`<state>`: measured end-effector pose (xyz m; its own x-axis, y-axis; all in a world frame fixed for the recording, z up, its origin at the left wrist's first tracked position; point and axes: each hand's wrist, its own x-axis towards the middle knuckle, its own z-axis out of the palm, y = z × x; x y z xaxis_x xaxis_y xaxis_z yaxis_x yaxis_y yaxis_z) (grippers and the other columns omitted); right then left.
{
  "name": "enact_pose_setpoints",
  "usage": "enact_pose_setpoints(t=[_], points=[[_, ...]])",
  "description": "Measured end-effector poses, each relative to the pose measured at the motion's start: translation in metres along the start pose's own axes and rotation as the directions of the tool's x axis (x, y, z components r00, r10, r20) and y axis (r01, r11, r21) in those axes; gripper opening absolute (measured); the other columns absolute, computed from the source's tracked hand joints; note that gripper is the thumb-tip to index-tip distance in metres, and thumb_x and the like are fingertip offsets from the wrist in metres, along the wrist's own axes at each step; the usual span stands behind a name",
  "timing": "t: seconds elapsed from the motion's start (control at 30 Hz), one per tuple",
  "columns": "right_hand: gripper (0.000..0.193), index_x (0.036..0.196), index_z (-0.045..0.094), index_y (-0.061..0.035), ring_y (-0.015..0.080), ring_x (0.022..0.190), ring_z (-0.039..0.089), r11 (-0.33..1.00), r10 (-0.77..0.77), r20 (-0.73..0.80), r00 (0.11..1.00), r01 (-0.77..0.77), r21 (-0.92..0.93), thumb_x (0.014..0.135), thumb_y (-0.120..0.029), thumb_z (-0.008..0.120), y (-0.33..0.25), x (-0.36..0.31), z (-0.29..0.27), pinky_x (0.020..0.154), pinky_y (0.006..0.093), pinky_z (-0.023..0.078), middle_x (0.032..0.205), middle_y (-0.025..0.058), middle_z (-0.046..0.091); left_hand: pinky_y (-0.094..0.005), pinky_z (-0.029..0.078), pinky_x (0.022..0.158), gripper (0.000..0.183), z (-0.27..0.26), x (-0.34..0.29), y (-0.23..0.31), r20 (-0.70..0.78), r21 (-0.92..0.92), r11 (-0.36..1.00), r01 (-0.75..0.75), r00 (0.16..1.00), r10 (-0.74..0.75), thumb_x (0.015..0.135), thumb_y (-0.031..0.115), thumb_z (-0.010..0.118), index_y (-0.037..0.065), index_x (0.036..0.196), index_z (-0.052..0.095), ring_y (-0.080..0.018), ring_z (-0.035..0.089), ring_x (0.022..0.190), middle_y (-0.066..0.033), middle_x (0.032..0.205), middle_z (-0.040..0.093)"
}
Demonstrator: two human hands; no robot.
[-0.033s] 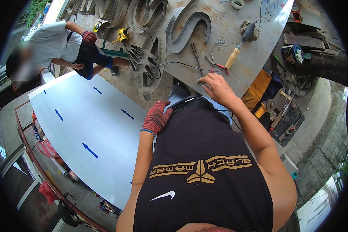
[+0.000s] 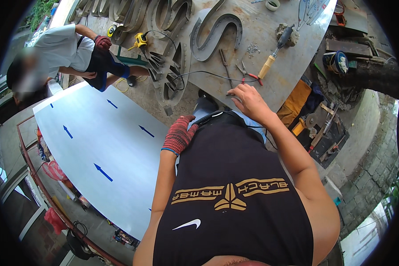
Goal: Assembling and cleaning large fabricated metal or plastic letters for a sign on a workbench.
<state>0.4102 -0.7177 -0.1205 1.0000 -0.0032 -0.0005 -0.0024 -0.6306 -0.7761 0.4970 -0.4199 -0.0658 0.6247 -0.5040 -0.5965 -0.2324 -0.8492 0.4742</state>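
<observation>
My left hand [image 2: 179, 135], in a red and dark knitted glove, rests at my waist with its fingers stretched out, holding nothing. My bare right hand [image 2: 252, 103] lies at the near edge of the metal-topped table [image 2: 292, 66], fingers loosely bent and apart. Its fingertips are beside the lower end of a long dark metal tool [image 2: 226, 66]; whether they touch it I cannot tell. Just beyond are red-handled pliers [image 2: 244, 73]. A soldering iron with a wooden handle [image 2: 266, 67] leans its dark end on a rough lump [image 2: 292, 37]. Farther off stands an S-shaped metal letter [image 2: 217, 37].
More metal letter shapes [image 2: 133, 20], a yellow tape measure [image 2: 140, 41] and small metal bits [image 2: 253, 49] lie on the table. A black cord crosses its edge. At left stands a pale sheet with blue arrows [image 2: 93, 137]; a co-worker [image 2: 71, 53] is beyond. An angle grinder [image 2: 303, 123] sits at right.
</observation>
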Motion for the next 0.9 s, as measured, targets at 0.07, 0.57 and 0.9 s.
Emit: enact_pose_setpoints(t=[0.07,0.57,0.9], points=[[0.024,0.112,0.066,-0.0066,0.0314,0.102,0.057,1.0,0.004,0.002,1.0,-0.004,0.002,0.089,-0.011,0.068,0.002,-0.003,0.003,0.09,0.0416,0.046,0.103,0.0104,0.062,-0.0431,0.047,0.103,0.04,0.0,-0.002,0.0,-0.001,0.013,1.0,-0.006,1.0,0.007,0.095,0.026,0.066,0.006,0.129,0.062,-0.0363,0.06,0.12,-0.0194,0.127,0.064],[0.019,0.105,0.065,-0.0016,0.0364,0.103,0.06,0.977,0.212,0.07,0.975,-0.211,-0.019,0.087,-0.006,0.066,0.041,-0.01,0.02,0.091,0.0445,0.049,0.1,0.0166,0.063,-0.0423,0.049,0.101,0.034,0.007,0.004,-0.011,-0.07,-0.127,0.99,-0.059,0.996,0.05,0.096,0.022,0.065,0.005,0.125,0.064,-0.036,0.063,0.115,-0.0186,0.123,0.066],[0.038,0.12,0.063,-0.0043,0.0386,0.113,0.057,0.912,0.397,-0.098,0.913,-0.404,-0.071,0.082,-0.005,0.072,0.112,0.046,0.023,0.099,0.045,0.048,0.115,0.019,0.061,-0.0416,0.051,0.098,0.032,-0.01,0.039,-0.016,-0.007,-0.105,0.987,-0.12,0.993,0.12,0.096,0.019,0.065,0.004,0.124,0.065,-0.0349,0.065,0.112,-0.0193,0.118,0.068]])
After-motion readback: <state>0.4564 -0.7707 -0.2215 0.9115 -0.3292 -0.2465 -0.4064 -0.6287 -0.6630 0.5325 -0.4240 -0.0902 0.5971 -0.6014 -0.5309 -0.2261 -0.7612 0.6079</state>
